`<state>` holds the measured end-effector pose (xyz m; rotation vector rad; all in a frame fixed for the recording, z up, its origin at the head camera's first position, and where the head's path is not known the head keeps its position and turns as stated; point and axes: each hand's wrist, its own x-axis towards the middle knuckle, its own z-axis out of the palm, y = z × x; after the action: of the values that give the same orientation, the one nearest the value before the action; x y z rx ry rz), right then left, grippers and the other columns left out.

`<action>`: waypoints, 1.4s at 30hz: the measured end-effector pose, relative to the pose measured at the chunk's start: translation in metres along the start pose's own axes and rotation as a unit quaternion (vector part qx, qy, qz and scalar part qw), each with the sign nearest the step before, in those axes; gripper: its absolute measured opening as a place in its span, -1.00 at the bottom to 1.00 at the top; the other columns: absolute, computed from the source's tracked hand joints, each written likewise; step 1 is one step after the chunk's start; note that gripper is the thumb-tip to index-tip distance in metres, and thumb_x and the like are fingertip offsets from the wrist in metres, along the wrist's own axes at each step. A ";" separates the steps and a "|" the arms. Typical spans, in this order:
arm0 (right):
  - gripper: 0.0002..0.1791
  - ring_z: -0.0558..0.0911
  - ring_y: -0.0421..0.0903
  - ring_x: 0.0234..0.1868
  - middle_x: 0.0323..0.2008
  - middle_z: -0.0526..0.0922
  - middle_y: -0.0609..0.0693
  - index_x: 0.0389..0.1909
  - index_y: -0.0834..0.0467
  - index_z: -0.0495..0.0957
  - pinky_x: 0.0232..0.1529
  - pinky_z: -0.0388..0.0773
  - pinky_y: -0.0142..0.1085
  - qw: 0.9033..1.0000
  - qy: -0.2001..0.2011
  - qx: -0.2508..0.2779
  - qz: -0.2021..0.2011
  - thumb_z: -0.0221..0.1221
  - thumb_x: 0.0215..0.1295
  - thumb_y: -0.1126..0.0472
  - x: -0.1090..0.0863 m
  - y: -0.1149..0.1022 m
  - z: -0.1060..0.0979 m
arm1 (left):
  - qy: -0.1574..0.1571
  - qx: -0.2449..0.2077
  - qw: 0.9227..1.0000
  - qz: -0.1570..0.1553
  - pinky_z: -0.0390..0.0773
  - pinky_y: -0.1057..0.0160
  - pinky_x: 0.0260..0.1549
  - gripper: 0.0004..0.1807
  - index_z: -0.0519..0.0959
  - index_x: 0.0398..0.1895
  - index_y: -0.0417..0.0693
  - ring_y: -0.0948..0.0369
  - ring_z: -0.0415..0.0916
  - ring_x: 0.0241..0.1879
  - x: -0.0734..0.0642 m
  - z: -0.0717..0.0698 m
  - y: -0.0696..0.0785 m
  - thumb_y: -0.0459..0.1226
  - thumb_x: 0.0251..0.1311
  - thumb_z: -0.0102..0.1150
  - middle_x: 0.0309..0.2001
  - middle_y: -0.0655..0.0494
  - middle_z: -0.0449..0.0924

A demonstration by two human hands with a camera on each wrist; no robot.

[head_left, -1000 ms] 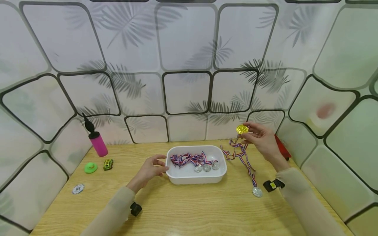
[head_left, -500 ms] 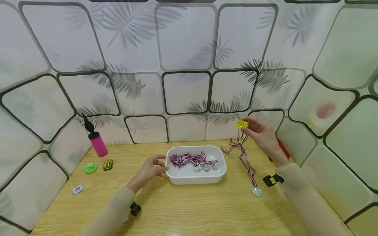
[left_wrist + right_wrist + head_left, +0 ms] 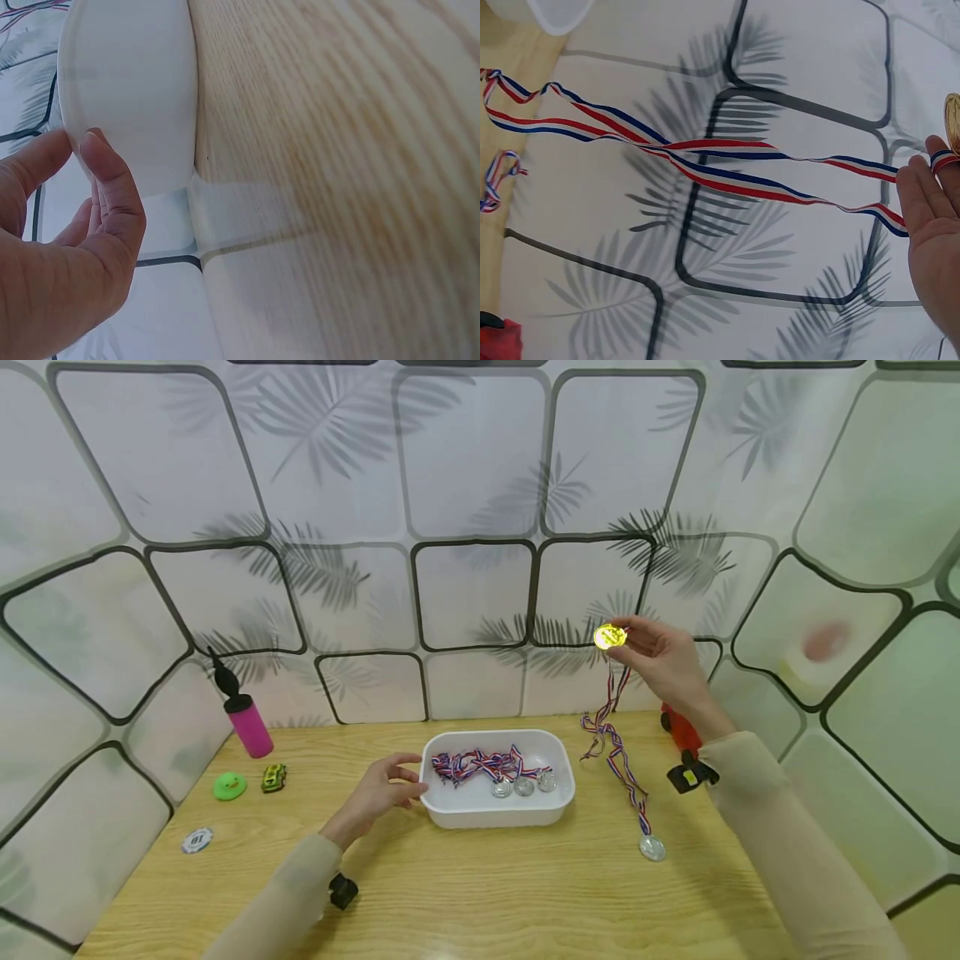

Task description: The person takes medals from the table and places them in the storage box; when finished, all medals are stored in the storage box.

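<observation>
- I see the right hand [image 3: 660,664] raised well above the table [image 3: 450,893], pinching the gold medal [image 3: 610,637] at its edge, so the disc faces outward and shines.
- On the right wrist feed I follow its striped ribbon [image 3: 739,144], two strands crossing once on the way down; I judge the height serves to pull this length straight.
- At its lower end the ribbon meets a tangle by the table's back edge, and from there a strip runs to a silver medal [image 3: 652,847] lying flat; whether the two are knotted I cannot tell.
- I have the left hand [image 3: 375,793] narrowed at the near-left end of the white bin [image 3: 491,819], thumb and finger pinching its rim, probably to steady it.
- Inside the bin I count three silver discs [image 3: 524,787] in a row towards the right, their ribbons [image 3: 480,766] bunched to the left; the gold one hangs outside, up and to the right.
- Off left I note a pink cylinder [image 3: 251,727], a green duck [image 3: 229,786], a toy car [image 3: 273,777] and a chip [image 3: 197,840], apart from both hands; a red object [image 3: 681,728] sits partly hidden below the right wrist.
</observation>
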<state>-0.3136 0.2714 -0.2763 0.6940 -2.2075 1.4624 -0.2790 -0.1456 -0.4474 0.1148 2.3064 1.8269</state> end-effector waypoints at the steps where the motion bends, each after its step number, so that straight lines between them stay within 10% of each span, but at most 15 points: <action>1: -0.59 0.65 -0.39 0.00 0.00 0.70 -0.17 0.12 0.29 0.55 -0.01 0.57 -0.55 1.000 0.000 -0.004 -0.002 0.29 0.25 0.31 0.003 -0.003 -0.001 | 0.001 0.000 1.000 -0.001 0.66 0.17 -0.39 -0.39 0.39 0.29 -0.27 0.18 0.58 -0.36 0.000 0.000 0.000 -0.46 0.14 0.30 -0.18 -0.13 0.56; 21: -0.60 0.71 -0.27 -0.06 -0.09 0.72 -0.17 0.07 0.35 0.57 -0.01 0.60 -0.47 0.994 -0.037 0.068 -0.071 0.30 0.18 0.45 0.039 -0.053 0.016 | 0.009 0.008 1.000 -0.009 0.66 0.18 -0.40 -0.41 0.40 0.28 -0.23 0.17 0.60 -0.35 0.005 0.000 0.001 -0.46 0.15 0.31 -0.17 -0.14 0.57; 42: -0.60 0.69 -0.07 0.04 0.07 0.65 0.20 0.12 0.25 0.55 0.00 0.64 -0.37 0.989 -0.138 0.030 0.041 0.29 0.26 0.31 0.028 -0.010 0.077 | 0.007 0.005 1.000 -0.011 0.67 0.17 -0.38 -0.38 0.38 0.30 -0.27 0.16 0.57 -0.33 0.004 0.002 0.002 -0.45 0.14 0.31 -0.17 -0.14 0.57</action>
<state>-0.3338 0.1915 -0.2813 0.8836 -2.4316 1.5590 -0.2824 -0.1427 -0.4460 0.0788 2.3168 1.8108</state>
